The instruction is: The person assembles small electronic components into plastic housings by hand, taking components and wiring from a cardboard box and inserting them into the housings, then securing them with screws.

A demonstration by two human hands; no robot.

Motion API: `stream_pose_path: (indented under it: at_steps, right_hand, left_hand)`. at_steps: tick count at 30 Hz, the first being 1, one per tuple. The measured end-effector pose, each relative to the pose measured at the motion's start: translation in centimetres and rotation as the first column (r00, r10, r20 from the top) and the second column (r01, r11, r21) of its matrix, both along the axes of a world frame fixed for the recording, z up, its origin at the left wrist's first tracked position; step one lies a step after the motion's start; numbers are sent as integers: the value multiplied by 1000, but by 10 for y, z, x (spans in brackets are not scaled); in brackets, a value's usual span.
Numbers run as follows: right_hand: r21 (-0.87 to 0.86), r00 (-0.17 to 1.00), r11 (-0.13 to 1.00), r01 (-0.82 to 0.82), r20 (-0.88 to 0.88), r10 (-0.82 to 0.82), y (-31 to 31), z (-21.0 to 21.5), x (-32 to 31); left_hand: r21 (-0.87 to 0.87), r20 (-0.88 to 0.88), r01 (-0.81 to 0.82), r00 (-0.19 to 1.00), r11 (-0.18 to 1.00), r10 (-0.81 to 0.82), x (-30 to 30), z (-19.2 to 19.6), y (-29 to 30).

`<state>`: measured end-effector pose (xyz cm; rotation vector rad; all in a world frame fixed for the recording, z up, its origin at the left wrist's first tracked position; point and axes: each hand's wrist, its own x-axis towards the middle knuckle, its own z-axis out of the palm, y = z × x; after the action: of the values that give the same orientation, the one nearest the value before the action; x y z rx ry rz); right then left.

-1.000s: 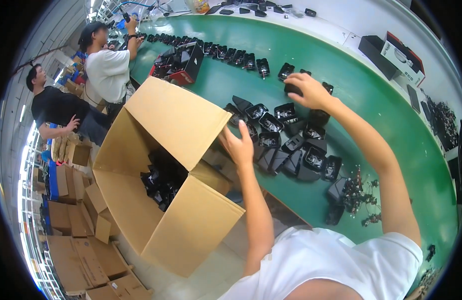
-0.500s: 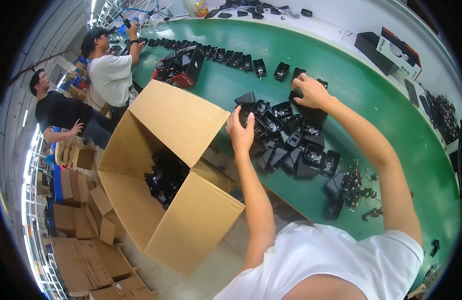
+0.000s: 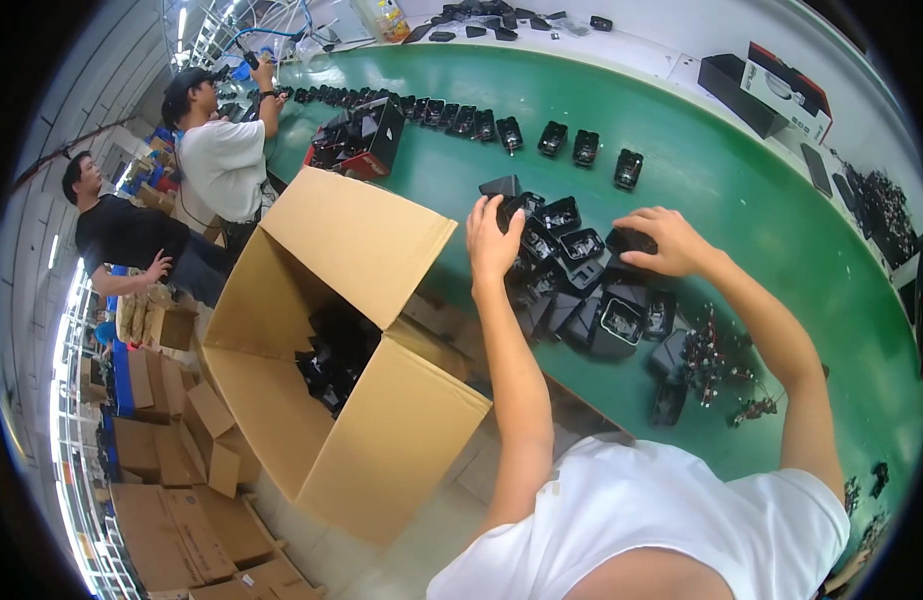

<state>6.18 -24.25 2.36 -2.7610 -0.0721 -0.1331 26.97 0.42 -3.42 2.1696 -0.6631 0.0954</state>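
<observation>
A heap of black plastic housings point(image 3: 621, 318), several showing pale inner parts, lies on the green table point(image 3: 781, 250) before me. At the heap's left edge, my left hand point(image 3: 494, 243) curls its fingers and thumb about a black housing, mostly hidden by the hand. Over the heap's right side, my right hand point(image 3: 669, 240) has thumb and fingers around another dark housing point(image 3: 631, 241). Beyond my hands, a curved row of similar housings runs leftward along the table, ending at the right with a single housing point(image 3: 628, 169).
An open cardboard box point(image 3: 376, 440) with black parts inside stands left of my left arm. Small wired parts point(image 3: 716, 365) lie near my right forearm. A red-and-black box point(image 3: 386, 135) of parts stands farther back. Two people point(image 3: 226, 165) are at the far left.
My right hand has come back from the row to the heap, leaving housings standing there in view. My left hand has stayed at the heap's left edge, shifting slightly.
</observation>
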Motion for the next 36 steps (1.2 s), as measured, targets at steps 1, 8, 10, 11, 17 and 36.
stream_pose_path:
  at_steps: [1, 8, 10, 11, 17, 36]
  right_hand:
    - [11, 998, 1000, -12, -63, 13, 2, 2, -4]
    - [114, 999, 992, 49, 13, -51, -6, 4, -26]
    - [161, 994, 981, 110, -11, -109, -16, -1, -36]
    - [150, 992, 981, 123, -43, -118, -24, -5, -38]
    - [198, 987, 968, 155, 8, -160, -48, -18, -47]
    - [296, 899, 954, 36, 407, -160, 62, 85, -198]
  left_hand:
    - [1, 3, -5, 1000, 1000, 5, -1, -1, 0]
    - [-18, 83, -99, 991, 995, 100, -8, 23, 0]
    - [-21, 124, -103, 987, 994, 104, -21, 26, -1]
    - [-27, 164, -111, 980, 993, 114, -31, 28, 0]
    - [-299, 114, 219, 974, 929, -194, -138, 81, 2]
    - [-951, -294, 24, -379, 308, -878, -265, 61, -56]
